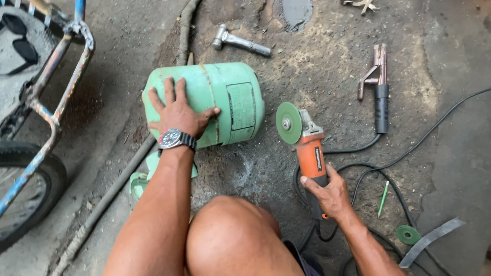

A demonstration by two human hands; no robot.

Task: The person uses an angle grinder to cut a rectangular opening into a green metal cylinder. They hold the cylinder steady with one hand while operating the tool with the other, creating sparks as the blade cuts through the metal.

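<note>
A green metal gas cylinder [230, 99] lies on its side on the dirt floor. My left hand [176, 112], with a dark wristwatch, rests flat on its left part, fingers spread. My right hand [327, 191] grips the orange body of an angle grinder [307, 145]. Its green disc [288, 122] stands just right of the cylinder's end, apart from it. My bare knee [232, 230] is low in the middle.
A hammer [239, 42] lies behind the cylinder. A welding electrode clamp [377, 84] with black cables lies at right. A spare green disc [407, 234] and a metal strip [429, 240] are at lower right. A bicycle frame and wheel [30, 168] stand at left. A long pipe [110, 197] runs along the ground.
</note>
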